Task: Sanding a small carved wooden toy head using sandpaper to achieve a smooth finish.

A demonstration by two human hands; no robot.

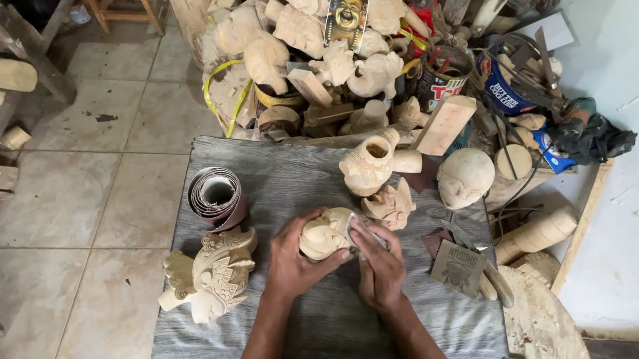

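Leftmost, at nine o'clock of the grey board: bare pale floor tiles, matt and dusty. Next, at ten o'clock on the board, a roll of sandpaper, coiled tight, reddish-brown outside with a hollow dark core. Below it, at eight o'clock, a winged carving of pale raw wood, thick with scale-like and feathered ridges, lying on its side. Then the left hand, fingers curled and closed around the near-left side of a small carved head, at the board's centre. Rounded, fist-sized in look, cream-coloured unfinished wood, smooth on the crown, with shallow facial relief turned upward; grain fine, surface chalky. Pressed against its right side, the right hand, fingers bent and pinched on a scrap of sandpaper, mostly hidden under the fingertips. Just past it at one o'clock, a smaller carved figure with ruffled edges, and above that a hollow-topped carved vessel figure, both bare wood. Further right at three o'clock, a plain round wooden head, smooth and egg-like. Behind all, at twelve o'clock, a heap of rough pale carvings, knobbly and unsanded.
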